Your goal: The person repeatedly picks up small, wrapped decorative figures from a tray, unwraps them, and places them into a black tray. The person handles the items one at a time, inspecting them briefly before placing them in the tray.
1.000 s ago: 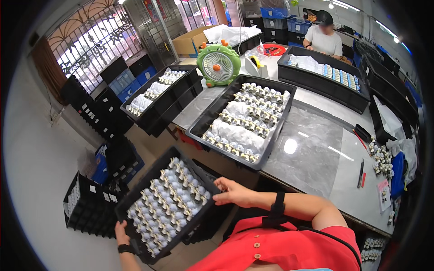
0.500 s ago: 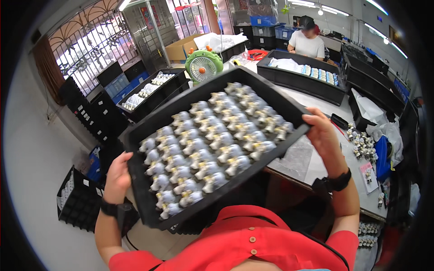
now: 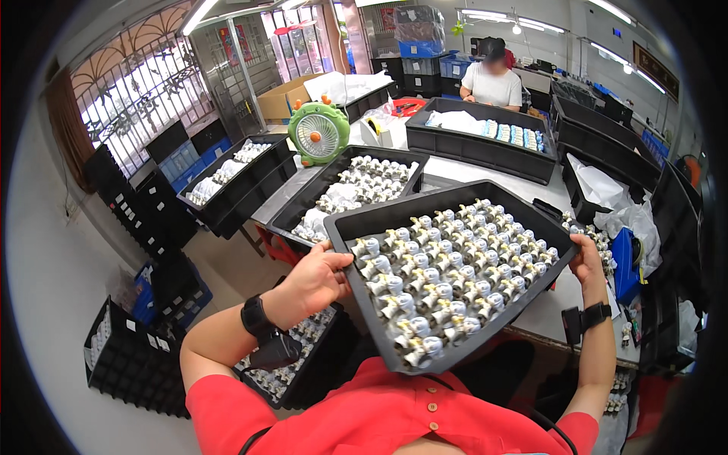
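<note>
I hold a shallow black tray (image 3: 356, 227) in both hands, lifted above the edge of the grey table (image 3: 546, 311). It is packed with rows of several small white and metal fittings (image 3: 447, 277). My left hand (image 3: 315, 279) grips the tray's near left edge, thumb on top of the rim. My right hand (image 3: 586, 259) grips its right corner. A black watch is on each wrist. The tray tilts slightly toward me.
Another black tray of fittings (image 3: 356, 189) lies on the table behind, beside a green desk fan (image 3: 318, 133). More trays (image 3: 235, 171) stand to the left, black crates (image 3: 133, 356) on the floor. A seated person (image 3: 491, 80) works at the far end. A long tray (image 3: 485, 140) is there too.
I have lifted the tray from low at my left up over the table edge. It has moved right and away from my face. My right hand shifted to its right corner.
</note>
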Available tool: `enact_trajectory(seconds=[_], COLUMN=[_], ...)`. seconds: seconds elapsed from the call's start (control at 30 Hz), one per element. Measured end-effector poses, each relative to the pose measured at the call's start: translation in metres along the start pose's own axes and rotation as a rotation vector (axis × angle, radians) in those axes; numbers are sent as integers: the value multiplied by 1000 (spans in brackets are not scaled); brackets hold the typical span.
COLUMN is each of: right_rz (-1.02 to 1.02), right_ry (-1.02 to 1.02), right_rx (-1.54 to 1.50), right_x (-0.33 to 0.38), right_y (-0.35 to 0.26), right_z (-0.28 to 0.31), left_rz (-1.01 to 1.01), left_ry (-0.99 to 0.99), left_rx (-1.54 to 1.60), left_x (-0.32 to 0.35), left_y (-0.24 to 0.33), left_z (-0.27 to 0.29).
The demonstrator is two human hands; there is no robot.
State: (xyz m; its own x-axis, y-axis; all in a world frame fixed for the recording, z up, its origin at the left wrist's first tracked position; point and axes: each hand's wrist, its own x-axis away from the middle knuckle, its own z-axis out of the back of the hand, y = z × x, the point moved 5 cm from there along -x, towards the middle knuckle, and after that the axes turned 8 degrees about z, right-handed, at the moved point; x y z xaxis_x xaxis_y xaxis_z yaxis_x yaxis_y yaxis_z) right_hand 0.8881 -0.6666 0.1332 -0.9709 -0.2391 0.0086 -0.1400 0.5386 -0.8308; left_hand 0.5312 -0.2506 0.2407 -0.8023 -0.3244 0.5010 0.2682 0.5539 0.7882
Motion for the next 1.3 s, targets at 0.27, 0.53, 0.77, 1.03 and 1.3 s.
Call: enact_trajectory(seconds=[0.27, 0.53, 0.77, 1.03, 1.3], right_rz=[-147, -31, 40, -181, -72], right_ry=[-16, -170, -193, -450, -508], right_rx=[100, 194, 1035, 1063, 1549], right_x=[-102, -130, -144, -132, -100], right_y=[24, 37, 65, 39, 29], right_z=[6, -68, -65, -52, -109], left_rz=[212, 488, 578, 745, 612], left_ry=[-216, -235, -166, -318, -571], left_rx=[203, 228, 254, 191, 51], left_x=[-2, -26, -61, -74, -77], left_y=[-32, -64, -79, -98, -101], left_z=[-37, -55, -67, -81, -69])
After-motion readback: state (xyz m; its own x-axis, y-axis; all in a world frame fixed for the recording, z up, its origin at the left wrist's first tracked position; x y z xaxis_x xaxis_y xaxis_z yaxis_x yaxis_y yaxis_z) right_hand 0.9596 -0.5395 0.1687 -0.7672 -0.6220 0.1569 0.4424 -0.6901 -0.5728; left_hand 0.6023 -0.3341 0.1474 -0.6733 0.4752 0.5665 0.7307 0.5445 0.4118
